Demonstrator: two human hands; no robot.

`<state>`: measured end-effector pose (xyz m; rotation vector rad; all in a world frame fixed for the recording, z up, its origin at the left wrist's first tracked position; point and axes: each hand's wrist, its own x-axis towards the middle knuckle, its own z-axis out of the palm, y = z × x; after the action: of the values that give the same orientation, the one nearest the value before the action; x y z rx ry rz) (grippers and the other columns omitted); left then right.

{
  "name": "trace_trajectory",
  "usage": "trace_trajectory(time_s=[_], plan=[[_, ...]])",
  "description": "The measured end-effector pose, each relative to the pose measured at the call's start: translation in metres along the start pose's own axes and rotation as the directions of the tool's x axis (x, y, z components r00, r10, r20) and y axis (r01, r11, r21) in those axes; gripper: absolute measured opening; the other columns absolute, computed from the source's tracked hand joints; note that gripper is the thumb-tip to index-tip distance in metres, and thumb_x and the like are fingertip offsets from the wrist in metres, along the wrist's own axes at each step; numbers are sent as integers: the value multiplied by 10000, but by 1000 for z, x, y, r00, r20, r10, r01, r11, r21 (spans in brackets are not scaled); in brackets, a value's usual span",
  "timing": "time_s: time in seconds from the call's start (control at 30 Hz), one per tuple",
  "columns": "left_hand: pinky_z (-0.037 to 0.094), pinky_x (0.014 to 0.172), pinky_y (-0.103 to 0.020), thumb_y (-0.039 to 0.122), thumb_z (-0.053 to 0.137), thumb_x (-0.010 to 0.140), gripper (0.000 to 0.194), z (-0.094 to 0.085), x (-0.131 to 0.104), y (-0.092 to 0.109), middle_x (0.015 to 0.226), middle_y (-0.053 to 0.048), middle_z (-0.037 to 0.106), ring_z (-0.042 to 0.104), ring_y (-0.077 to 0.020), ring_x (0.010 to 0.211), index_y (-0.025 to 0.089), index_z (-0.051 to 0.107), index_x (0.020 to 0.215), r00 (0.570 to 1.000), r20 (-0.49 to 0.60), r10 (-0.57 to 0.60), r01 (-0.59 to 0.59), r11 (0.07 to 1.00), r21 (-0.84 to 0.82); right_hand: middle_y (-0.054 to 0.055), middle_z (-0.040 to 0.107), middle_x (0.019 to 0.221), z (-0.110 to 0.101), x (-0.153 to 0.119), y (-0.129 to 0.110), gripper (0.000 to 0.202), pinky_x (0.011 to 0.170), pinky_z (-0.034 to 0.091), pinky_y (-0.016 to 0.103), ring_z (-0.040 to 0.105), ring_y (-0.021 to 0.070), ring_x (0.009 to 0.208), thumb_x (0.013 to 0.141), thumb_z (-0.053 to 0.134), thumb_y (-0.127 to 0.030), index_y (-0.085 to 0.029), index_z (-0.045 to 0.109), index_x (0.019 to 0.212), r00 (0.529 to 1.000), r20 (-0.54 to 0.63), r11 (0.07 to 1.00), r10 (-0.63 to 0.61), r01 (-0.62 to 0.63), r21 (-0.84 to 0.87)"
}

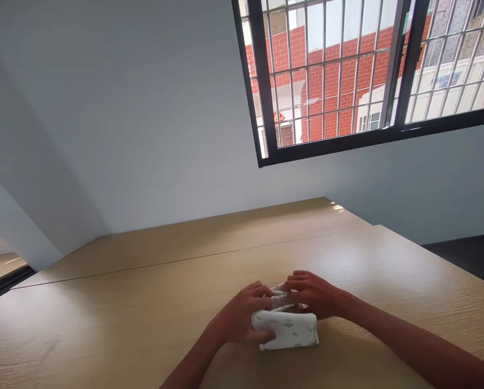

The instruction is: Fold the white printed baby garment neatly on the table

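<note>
A folded white cloth [293,329] with a small, sparse greenish print lies on the wooden table in front of me. Its front part is a flat folded flap, and behind that a gathered, ruffled strip shows between my hands. My left hand [252,310] holds the cloth's left side, thumb over the front flap and fingers curled at the back. On the far right side, my right hand [313,292] has its bent fingers on the gathered part. The right fingertips are partly hidden by the cloth, and I cannot tell whether it is a garment.
The light wooden table [145,313] spreads around the cloth, with a seam across its far part. Behind it rises a grey-white wall [145,108]. A dark-framed window [331,148] with metal bars is at the upper right. Dark floor [469,259] shows past the right edge.
</note>
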<state>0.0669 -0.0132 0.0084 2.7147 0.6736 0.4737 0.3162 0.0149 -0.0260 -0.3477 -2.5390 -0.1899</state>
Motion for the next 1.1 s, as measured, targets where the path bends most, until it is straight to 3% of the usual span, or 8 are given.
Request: trace_trajectory(time_s=[0.13,0.23,0.43,0.6,0.73,0.87,0.93,1.1], plan=[[431,871,-397,330,710,693,300,-5,-1,-1,1180,-69,603,525,-246,951,210,628,954,997,-77,15,0,980,200,52,669,962,-8,2,7,96,677,383,305,515,146,705,898,566,-250,-199,646,883,991,-115,978,-68,43,-206],[424,862,-408,362,687,718,304,-7,-3,-5,1231,-81,590,521,-258,952,208,636,974,996,-82,25,1,957,291,43,661,955,-12,3,12,116,676,379,303,492,140,690,894,554,-213,-203,641,817,991,-115,961,-75,41,-275],[414,830,-399,555,609,797,389,-10,-4,-10,1245,-101,582,513,-255,908,206,648,964,995,-80,53,-26,950,312,35,645,915,-16,0,16,127,695,381,310,477,138,675,875,548,-176,-205,638,789,993,-91,950,-74,43,-309],[407,809,-388,574,521,864,386,-14,-5,-9,1204,-100,587,503,-240,876,209,635,919,992,-117,55,-18,953,303,36,643,908,-18,-1,19,109,670,374,302,488,141,681,885,550,-192,-207,639,825,994,-94,954,-63,32,-298],[417,834,-380,552,513,883,370,-8,-5,-13,1210,-101,578,526,-244,924,205,625,948,994,-104,22,-3,984,178,48,657,947,-11,-2,17,89,685,391,303,524,141,702,889,552,-219,-197,626,845,997,-75,979,-29,13,-205],[454,844,-349,595,496,874,446,10,-5,-20,1125,-121,573,550,-237,964,179,625,968,993,-113,21,-36,990,-135,41,653,912,1,-3,5,54,678,399,282,558,130,715,853,575,-213,-193,620,832,999,-5,998,35,-35,-52],[467,848,-352,622,515,847,491,17,-6,-19,1111,-132,553,549,-238,973,165,622,992,989,-145,25,-61,967,-248,29,632,842,6,-4,-2,64,645,383,278,536,124,667,836,591,-223,-195,615,783,1000,6,998,27,-27,-53],[425,948,-409,594,576,790,462,16,-5,-4,1256,-149,468,484,-278,1085,167,634,956,988,-132,77,-106,967,-231,15,613,809,5,-4,-10,53,618,351,291,486,127,628,849,585,-229,-217,636,848,996,-71,989,-58,48,-140]])
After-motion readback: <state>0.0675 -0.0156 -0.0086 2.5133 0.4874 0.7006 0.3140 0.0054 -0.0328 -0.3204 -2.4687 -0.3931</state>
